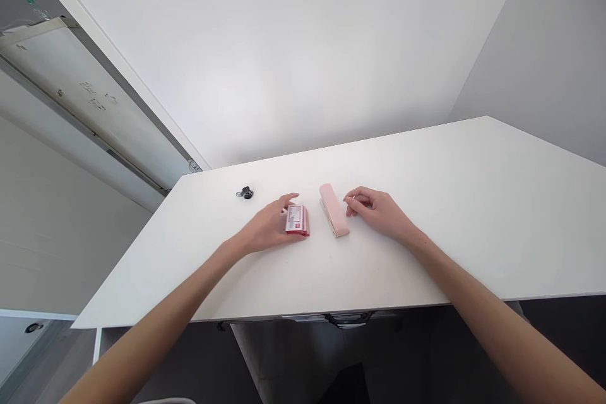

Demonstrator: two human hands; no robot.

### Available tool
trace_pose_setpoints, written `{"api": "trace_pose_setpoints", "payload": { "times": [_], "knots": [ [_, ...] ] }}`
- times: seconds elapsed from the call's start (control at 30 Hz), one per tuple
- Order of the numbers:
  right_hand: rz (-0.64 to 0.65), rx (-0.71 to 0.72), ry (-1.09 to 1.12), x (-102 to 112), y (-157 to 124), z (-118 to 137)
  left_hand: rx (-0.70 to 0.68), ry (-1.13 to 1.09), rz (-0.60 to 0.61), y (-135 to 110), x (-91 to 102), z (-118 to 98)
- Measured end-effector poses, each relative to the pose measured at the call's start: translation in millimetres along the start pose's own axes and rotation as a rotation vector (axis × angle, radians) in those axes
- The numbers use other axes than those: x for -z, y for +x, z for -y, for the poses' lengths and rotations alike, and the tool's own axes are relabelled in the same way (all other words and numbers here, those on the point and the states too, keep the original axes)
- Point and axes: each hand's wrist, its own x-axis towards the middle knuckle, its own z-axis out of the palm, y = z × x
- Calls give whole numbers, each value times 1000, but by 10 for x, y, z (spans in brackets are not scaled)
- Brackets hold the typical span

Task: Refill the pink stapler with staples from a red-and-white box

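Observation:
A pink stapler (332,209) lies on the white table (426,202), pointing away from me. Just left of it sits a small red and white box (298,220). My left hand (269,226) rests on the table with its fingers around the left side of that box, touching it. My right hand (376,209) hovers just right of the stapler, fingers curled inward, thumb and forefinger near each other, holding nothing that I can make out. It does not touch the stapler.
A small black binder clip (245,193) lies on the table further back on the left. The table's near edge (303,314) runs across in front of me, with a dark handle (349,318) under it. A white wall stands behind.

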Motion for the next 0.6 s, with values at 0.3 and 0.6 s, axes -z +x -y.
{"api": "trace_pose_setpoints", "payload": {
  "times": [0.3, 0.6],
  "knots": [
    [115, 49, -8, -6, -51, 65, -34, -4, 5, 200, -252, -261],
    [180, 74, -28, 19, -89, 127, -23, -92, -118, 77, -183, -169]
  ]
}}
